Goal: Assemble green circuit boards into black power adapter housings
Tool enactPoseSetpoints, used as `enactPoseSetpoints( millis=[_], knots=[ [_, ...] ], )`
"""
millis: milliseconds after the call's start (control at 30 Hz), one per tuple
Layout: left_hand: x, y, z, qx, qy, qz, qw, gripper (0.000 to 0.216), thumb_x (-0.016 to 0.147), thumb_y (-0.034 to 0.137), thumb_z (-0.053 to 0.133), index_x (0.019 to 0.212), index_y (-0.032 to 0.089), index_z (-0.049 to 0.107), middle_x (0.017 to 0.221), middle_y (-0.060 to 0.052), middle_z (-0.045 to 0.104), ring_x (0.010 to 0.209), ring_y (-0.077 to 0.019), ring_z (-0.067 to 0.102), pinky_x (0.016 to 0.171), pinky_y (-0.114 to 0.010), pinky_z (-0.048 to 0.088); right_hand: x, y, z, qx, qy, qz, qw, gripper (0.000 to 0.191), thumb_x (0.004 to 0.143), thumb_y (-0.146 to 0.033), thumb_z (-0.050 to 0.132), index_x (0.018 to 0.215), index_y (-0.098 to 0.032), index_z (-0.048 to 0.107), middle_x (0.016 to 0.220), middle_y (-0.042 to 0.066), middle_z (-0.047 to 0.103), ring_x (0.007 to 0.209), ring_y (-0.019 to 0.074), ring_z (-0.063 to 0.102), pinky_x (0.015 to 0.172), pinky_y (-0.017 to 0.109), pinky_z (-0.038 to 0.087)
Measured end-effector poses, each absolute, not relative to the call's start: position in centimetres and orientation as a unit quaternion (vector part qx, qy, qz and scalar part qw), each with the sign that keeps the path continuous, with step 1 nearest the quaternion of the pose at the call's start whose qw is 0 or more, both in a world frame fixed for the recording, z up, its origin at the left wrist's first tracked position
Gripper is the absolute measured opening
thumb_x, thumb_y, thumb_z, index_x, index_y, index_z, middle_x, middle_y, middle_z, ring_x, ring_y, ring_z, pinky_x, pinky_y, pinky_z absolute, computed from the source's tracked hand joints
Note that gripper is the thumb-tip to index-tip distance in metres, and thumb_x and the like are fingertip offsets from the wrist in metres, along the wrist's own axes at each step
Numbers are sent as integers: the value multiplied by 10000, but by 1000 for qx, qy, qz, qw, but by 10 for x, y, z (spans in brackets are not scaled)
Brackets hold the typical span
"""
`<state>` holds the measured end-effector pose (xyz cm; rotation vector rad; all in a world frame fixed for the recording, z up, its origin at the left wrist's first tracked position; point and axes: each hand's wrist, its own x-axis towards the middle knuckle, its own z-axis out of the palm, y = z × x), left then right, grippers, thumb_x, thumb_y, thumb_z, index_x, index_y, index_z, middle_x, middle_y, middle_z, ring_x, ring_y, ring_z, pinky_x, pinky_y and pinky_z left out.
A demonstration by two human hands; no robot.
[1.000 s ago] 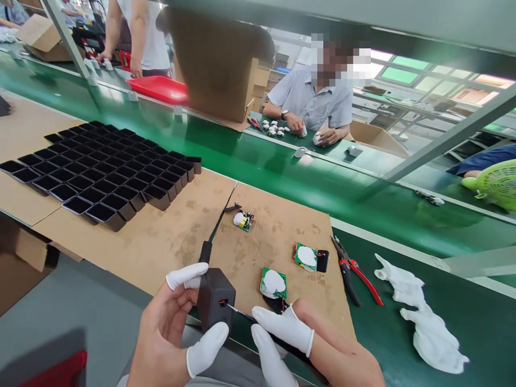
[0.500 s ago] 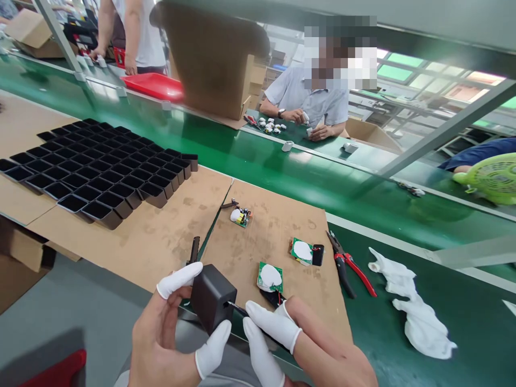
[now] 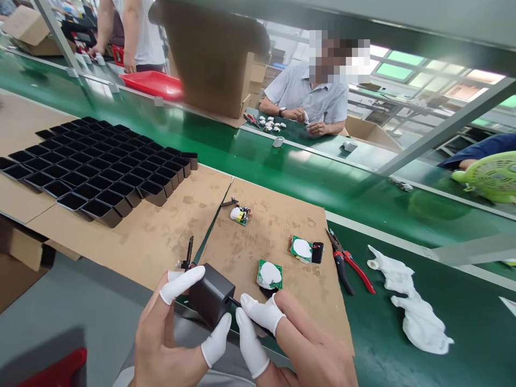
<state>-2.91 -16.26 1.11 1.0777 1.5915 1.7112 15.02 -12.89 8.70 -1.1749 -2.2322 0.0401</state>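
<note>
My left hand (image 3: 177,317), with white finger cots on the thumb and a finger, grips a black plastic box-shaped housing (image 3: 212,290) around its sides. A black flat part (image 3: 189,251) juts out past the housing's far end. In my right hand (image 3: 278,333), also in finger cots, a thin black cable (image 3: 234,302) is pinched between thumb and fingertips, its end at the small hole in the housing's near face. Just beyond lie a circuit board with a white pad (image 3: 270,274), a second such board (image 3: 302,248) and a board with yellow parts (image 3: 241,215).
Rows of black open housings (image 3: 100,166) stand on the cardboard (image 3: 169,226) at left. Red-handled pliers (image 3: 349,263) and white gloves (image 3: 419,301) lie at right. Past the green conveyor (image 3: 226,145), a person in a light shirt (image 3: 306,91) handles small white parts. A green fan (image 3: 492,177) stands far right.
My right hand has moved slightly left, toward the housing, and less of the cable shows between fingertips and hole. The housing has shifted slightly left. A white piece on the conveyor has moved left.
</note>
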Motion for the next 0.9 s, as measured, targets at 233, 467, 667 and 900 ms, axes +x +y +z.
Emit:
enactPoseSetpoints(
  millis=[233, 467, 667, 900],
  knots=[
    [-33, -163, 2, 463, 583, 634, 210, 568, 765, 225, 1050, 1294, 328, 870, 1203, -46, 835, 1067, -285, 814, 964, -354, 680, 144, -130, 74, -475, -834, 51, 275, 256, 1099, -194, 573, 864, -268, 641, 799, 1, 692, 529, 144, 599, 474, 252, 458],
    [-40, -163, 1, 499, 568, 630, 178, 628, 707, 183, 1073, 1280, 339, 866, 1094, -33, 813, 904, -260, 789, 798, -326, 665, 141, -134, 51, -479, -836, 148, 225, 471, 1092, -169, 487, 1484, -225, 741, 964, 73, 855, 711, 234, 799, 596, 292, 536],
    [-43, -164, -6, 508, 569, 623, 174, 643, 708, 169, 1073, 1293, 339, 868, 1100, -32, 829, 955, -266, 806, 849, -322, 674, 145, -125, 63, -443, -840, 221, 223, 269, 1076, -156, 511, 1068, -244, 765, 650, -38, 659, 465, 148, 519, 479, 293, 296],
    [-42, -165, -6, 511, 580, 619, 138, 589, 730, 173, 1061, 1265, 317, 861, 1114, -27, 854, 961, -258, 824, 885, -323, 685, 142, -127, 57, -444, -826, 243, 249, 288, 1085, -159, 486, 838, -255, 599, 640, -42, 591, 506, 129, 513, 511, 265, 317]
  ],
)
